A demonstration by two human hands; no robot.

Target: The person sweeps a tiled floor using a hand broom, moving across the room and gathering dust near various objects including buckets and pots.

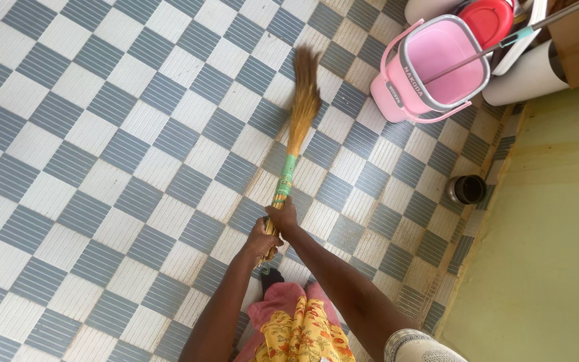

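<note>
Broom (294, 144) handle is clasped by both hands: left hand (263, 240) lower, right hand (283, 216) just above; grip closed tight round it. Bristles lie ahead of the grip on the tiled floor (102, 134), blurred. Beyond, to the right, a pink bucket (430, 67) could be struck by a wide sweep. Fingers are partly hidden; the bucket's surroundings are cut off.
</note>
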